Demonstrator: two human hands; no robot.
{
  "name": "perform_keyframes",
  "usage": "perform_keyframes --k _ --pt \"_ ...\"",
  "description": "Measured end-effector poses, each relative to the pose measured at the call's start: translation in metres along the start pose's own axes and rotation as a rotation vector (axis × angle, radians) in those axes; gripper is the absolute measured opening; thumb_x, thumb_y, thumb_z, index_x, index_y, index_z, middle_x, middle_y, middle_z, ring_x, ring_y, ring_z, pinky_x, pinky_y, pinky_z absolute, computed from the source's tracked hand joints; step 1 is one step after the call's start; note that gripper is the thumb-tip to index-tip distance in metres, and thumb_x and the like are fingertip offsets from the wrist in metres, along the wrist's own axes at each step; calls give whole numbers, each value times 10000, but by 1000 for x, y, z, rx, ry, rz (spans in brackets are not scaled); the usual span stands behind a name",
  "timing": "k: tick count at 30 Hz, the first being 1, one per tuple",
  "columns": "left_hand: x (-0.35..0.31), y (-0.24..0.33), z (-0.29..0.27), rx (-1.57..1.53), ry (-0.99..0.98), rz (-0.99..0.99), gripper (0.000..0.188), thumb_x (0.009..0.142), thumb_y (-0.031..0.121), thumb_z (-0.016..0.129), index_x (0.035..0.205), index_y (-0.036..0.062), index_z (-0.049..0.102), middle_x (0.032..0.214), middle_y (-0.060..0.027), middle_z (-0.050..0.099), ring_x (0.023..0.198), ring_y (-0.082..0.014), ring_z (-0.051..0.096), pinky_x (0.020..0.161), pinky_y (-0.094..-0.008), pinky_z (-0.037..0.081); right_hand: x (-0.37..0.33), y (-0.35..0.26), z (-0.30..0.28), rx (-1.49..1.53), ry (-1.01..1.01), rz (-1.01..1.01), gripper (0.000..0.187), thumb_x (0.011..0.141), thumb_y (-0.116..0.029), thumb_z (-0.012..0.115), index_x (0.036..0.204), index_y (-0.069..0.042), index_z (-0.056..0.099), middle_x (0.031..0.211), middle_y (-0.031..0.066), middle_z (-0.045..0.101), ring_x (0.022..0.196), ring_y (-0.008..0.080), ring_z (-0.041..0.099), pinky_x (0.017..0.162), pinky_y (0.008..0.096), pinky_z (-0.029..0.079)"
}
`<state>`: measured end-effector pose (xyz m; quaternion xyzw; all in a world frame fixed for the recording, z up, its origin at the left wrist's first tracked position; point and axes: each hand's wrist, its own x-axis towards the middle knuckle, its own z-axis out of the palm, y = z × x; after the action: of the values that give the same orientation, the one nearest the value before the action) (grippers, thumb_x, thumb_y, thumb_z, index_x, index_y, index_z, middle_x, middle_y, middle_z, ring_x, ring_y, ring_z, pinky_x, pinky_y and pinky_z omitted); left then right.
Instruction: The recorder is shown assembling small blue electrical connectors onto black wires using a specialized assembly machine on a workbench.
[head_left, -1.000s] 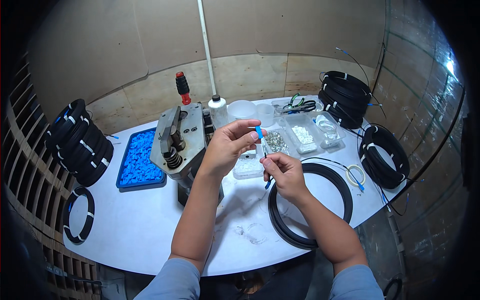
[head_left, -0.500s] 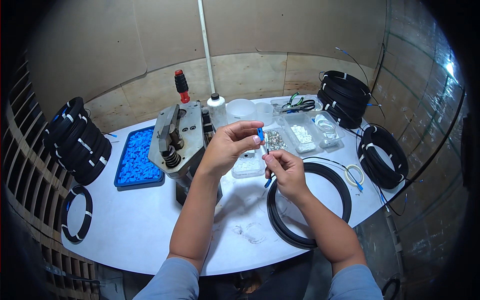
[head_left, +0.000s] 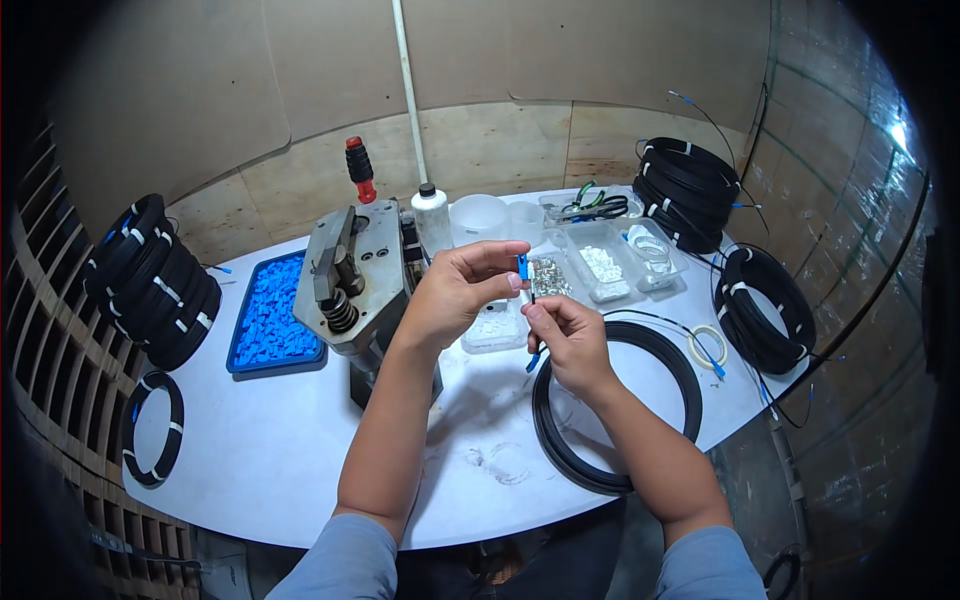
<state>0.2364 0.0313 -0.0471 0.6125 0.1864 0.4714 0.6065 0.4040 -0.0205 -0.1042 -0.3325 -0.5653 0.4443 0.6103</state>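
Above the middle of the table, my left hand [head_left: 455, 295] pinches a small blue connector housing [head_left: 523, 268] upright between thumb and fingers. Just below and to the right, my right hand [head_left: 568, 340] is closed on a thin black cable [head_left: 533, 300], whose end points up at the housing. Whether the cable end sits inside the housing is hard to make out. A second blue piece [head_left: 534, 361] hangs below my right fingers. A black cable coil [head_left: 690, 400] lies flat under my right forearm, and a blue-tipped end runs out to its right.
A blue tray [head_left: 275, 365] of blue housings sits left of a metal press [head_left: 385, 232]. Behind my hands are clear boxes of white parts [head_left: 603, 270] and metal parts [head_left: 550, 278], a bottle [head_left: 431, 215] and scissors [head_left: 600, 208]. Cable stacks rise at left [head_left: 155, 285] and right [head_left: 688, 190].
The cable end in my right hand has come closer to the blue housing, and less of it shows between my hands. My left hand keeps its pinch; the view has shifted slightly.
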Motion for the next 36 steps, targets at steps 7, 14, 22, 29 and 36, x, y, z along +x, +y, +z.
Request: perform_keyframes --k 7,14,22,29,36 --pt "-1 3 3 58 25 -8 383 795 2 708 1166 -12 613 996 -103 651 899 -157 639 825 -288 531 0 0 1 -5 1 -14 180 936 -168 603 936 9 637 675 7 590 579 61 544 516 210 426" --pt "-1 3 2 65 31 -2 377 792 7 713 1157 -7 620 1002 -99 643 899 -155 636 813 -280 532 1 0 0 3 -8 -12 183 935 -172 604 931 8 639 685 6 594 585 60 550 522 210 435" --pt "-1 3 2 73 31 -17 371 798 19 712 1157 -3 620 984 -98 628 872 -150 636 798 -276 535 0 -3 0 -13 6 15 190 935 -176 606 952 8 649 699 7 600 599 63 559 536 210 449" --pt "-2 3 2 85 16 -7 367 812 12 691 1169 -13 612 1006 -108 624 871 -156 642 797 -280 543 -1 -4 1 -16 15 -1 193 935 -180 607 947 8 651 696 7 601 593 62 557 530 211 446" --pt "0 4 6 139 35 1 351 825 8 671 1170 -11 612 1000 -107 636 867 -158 649 811 -286 538 1 -5 0 -28 33 4 188 929 -176 616 945 8 652 673 -1 596 582 57 552 529 210 444"
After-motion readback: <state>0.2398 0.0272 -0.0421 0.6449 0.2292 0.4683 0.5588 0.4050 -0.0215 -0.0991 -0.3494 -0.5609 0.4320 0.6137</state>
